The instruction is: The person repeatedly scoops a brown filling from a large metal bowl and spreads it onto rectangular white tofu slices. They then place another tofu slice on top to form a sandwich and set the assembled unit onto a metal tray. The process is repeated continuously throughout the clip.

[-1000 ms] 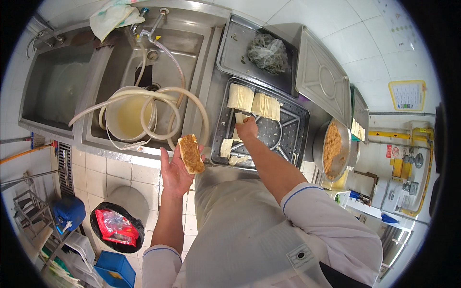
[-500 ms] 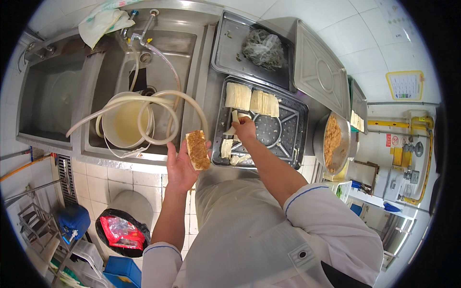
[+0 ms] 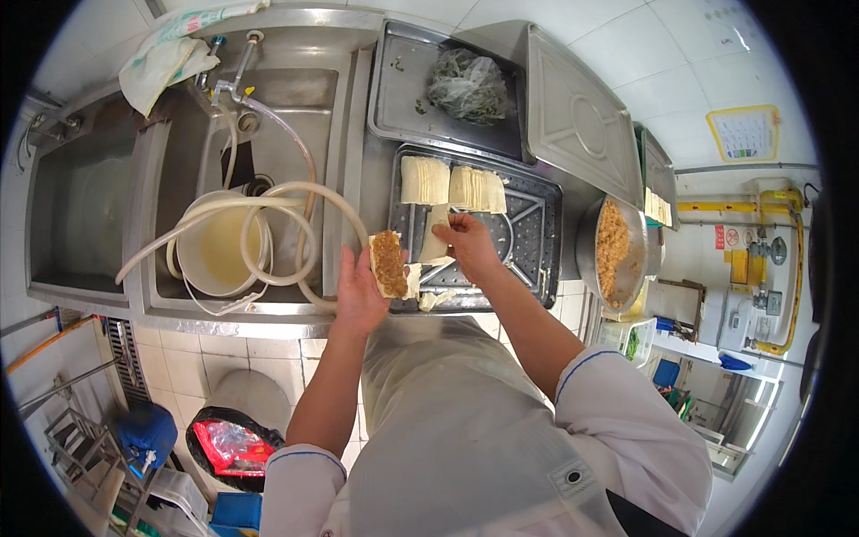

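Observation:
My left hand (image 3: pixel 360 294) is palm up and carries a pale, flat rectangular slice topped with brown minced filling (image 3: pixel 388 263). Between the thumb and fingers of my right hand (image 3: pixel 471 243) is a plain pale slice (image 3: pixel 436 231), held upright just right of the filled one. Beneath it lies a dark perforated tray (image 3: pixel 535 237). Two rows of stacked pale slices (image 3: pixel 424 181) stand along the tray's far side. Torn pale scraps (image 3: pixel 435 300) lie at its near edge.
A wide metal bowl of brown filling (image 3: pixel 614 251) stands to the right. Behind are a dark tray (image 3: pixel 407 80) with a plastic bag of greens (image 3: pixel 468 85) and a leaning metal tray (image 3: pixel 582 116). Leftward, a sink (image 3: pixel 309 89) holds a white bucket (image 3: pixel 201 259) and a looped hose (image 3: pixel 291 188).
My right hand has lifted the plain slice from the tray and brought it upright. My left hand, with the filled slice, has moved right toward it. The view has shifted slightly.

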